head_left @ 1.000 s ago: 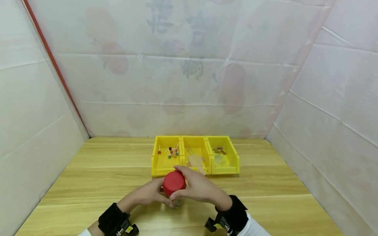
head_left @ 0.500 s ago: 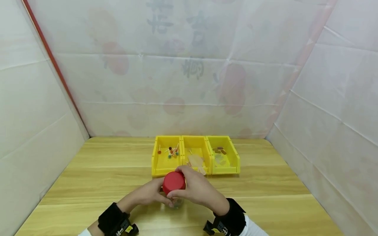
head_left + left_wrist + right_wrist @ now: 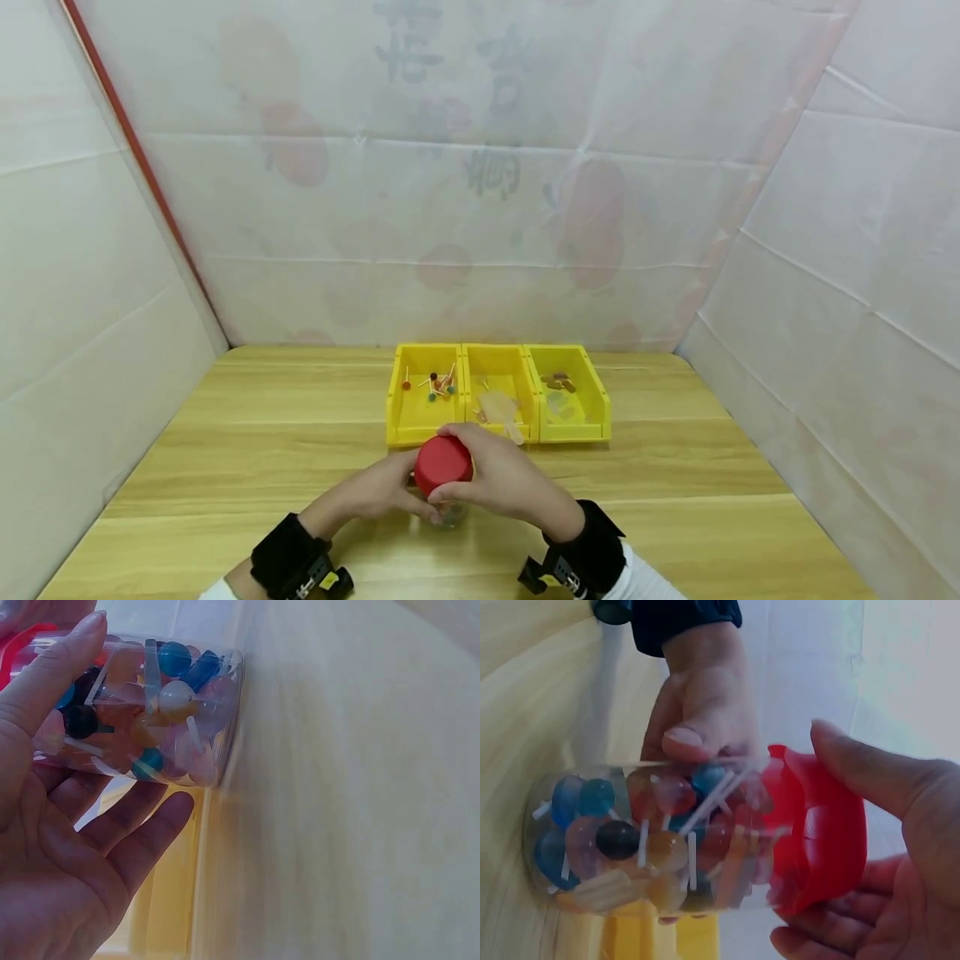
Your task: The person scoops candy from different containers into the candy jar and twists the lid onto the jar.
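Jar (image 3: 447, 510) of lollipops upright on table (image 3: 225, 450) — left hand (image 3: 378, 493) cupping its side, right hand (image 3: 498, 479) grip curled round red lid (image 3: 442, 465).

Faint characters behind white back sheet (image 3: 450, 50), perhaps Chinese; unreadable.

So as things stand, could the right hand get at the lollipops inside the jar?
Probably not yet. The red lid sits on the clear jar, closing off the lollipops. The right hand grips that lid while the left hand holds the jar's side; the lid would have to come off first.
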Motion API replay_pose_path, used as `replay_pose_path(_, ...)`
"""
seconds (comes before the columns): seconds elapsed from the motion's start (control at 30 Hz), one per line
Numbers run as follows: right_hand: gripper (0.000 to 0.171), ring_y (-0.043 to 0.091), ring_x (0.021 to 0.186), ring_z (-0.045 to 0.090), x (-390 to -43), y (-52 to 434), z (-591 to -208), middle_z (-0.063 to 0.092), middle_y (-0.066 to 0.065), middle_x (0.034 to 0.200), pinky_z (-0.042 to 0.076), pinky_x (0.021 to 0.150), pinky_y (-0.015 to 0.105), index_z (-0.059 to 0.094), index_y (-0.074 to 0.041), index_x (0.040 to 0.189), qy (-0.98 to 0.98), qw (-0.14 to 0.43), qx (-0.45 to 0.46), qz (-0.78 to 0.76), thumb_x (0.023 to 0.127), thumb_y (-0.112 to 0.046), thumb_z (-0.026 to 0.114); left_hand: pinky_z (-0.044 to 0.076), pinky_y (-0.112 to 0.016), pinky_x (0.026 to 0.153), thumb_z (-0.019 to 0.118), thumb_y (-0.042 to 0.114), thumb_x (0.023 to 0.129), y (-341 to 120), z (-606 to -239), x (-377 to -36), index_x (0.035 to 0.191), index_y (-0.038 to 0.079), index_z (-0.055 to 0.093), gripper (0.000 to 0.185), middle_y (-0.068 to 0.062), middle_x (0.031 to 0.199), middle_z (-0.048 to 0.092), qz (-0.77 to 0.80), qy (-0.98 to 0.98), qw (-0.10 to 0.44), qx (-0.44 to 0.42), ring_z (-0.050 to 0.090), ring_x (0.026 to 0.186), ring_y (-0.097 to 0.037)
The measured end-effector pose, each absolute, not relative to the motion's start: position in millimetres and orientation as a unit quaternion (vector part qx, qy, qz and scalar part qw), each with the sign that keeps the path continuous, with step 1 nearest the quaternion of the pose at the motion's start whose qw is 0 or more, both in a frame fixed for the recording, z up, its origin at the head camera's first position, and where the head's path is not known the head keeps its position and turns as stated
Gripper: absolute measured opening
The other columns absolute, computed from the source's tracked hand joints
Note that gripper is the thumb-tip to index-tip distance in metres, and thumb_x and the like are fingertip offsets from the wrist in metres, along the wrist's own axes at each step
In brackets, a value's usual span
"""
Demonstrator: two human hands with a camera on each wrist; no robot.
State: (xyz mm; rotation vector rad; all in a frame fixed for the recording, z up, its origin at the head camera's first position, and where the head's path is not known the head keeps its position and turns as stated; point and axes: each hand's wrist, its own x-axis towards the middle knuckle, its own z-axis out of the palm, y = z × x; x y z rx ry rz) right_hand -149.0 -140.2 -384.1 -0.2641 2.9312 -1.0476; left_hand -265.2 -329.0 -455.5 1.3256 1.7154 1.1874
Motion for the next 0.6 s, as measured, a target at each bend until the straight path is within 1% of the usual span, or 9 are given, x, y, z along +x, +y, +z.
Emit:
replay_pose_path(0.07,0.073,0.009,0.096,0.058,-147,-145,-384,0.059,-0.001,0.124,0.052,0.077,0.024,0.052,-0.012,0.136,0.943,-0.003,-0.069,-0.325,0.080,-0.053,0.075,0.049,-0.029,0.091,0.081,0.023,0.083,-330,-456,-265,0.128,0.019,0.055,0.052,0.004,0.104,0.070,0.456,0.653,0.333,0.505,0.066,0.097,-0.016)
replay_pose_path(0.2,0.074,0.009,0.091,0.058,-146,-151,-385,0.059,-0.001,0.121,0.051,0.072,0.023,0.052,-0.013,0.134,0.950,-0.028,-0.059,-0.307,0.079,-0.058,0.074,0.050,-0.029,0.090,0.080,0.022,0.083,-332,-455,-266,0.128,0.020,0.055,0.052,0.003,0.102,0.071,0.460,0.654,0.333,0.499,0.066,0.096,-0.017)
replay_pose_path(0.3,0.076,0.009,0.092,0.058,-148,-150,-386,0.059,0.000,0.123,0.051,0.072,0.022,0.050,-0.013,0.136,0.951,-0.026,-0.067,-0.302,0.080,-0.060,0.072,0.049,-0.029,0.091,0.081,0.023,0.083,-332,-454,-266,0.129,0.020,0.055,0.053,0.004,0.105,0.070,0.461,0.657,0.330,0.497,0.065,0.098,-0.017)
replay_pose_path(0.37,0.081,0.011,0.100,0.059,-149,-145,-384,0.057,0.001,0.130,0.052,0.079,0.026,0.047,-0.013,0.141,0.948,-0.006,-0.077,-0.310,0.079,-0.060,0.071,0.048,-0.029,0.093,0.081,0.024,0.082,-332,-453,-267,0.132,0.020,0.054,0.056,0.005,0.109,0.069,0.460,0.657,0.330,0.499,0.064,0.101,-0.016)
replay_pose_path(0.47,0.089,0.019,0.121,0.053,-151,-132,-379,0.049,0.003,0.144,0.049,0.095,0.040,0.040,-0.015,0.149,0.944,0.015,-0.087,-0.318,0.079,-0.062,0.070,0.048,-0.030,0.094,0.083,0.025,0.080,-332,-453,-269,0.137,0.017,0.050,0.066,0.005,0.119,0.065,0.452,0.659,0.326,0.506,0.063,0.105,-0.015)
replay_pose_path(0.57,0.093,0.027,0.134,0.043,-153,-114,-376,0.039,0.006,0.152,0.042,0.102,0.052,0.033,-0.020,0.153,0.947,-0.001,-0.083,-0.311,0.080,-0.064,0.068,0.047,-0.033,0.097,0.085,0.028,0.077,-334,-451,-274,0.143,0.016,0.045,0.078,0.005,0.129,0.059,0.435,0.672,0.319,0.507,0.059,0.113,-0.016)
replay_pose_path(0.6,0.093,0.028,0.135,0.042,-154,-108,-376,0.038,0.006,0.153,0.041,0.103,0.053,0.032,-0.020,0.154,0.950,-0.012,-0.080,-0.302,0.080,-0.064,0.067,0.047,-0.035,0.098,0.085,0.029,0.077,-336,-449,-276,0.145,0.015,0.042,0.081,0.004,0.133,0.057,0.429,0.679,0.317,0.505,0.058,0.116,-0.017)
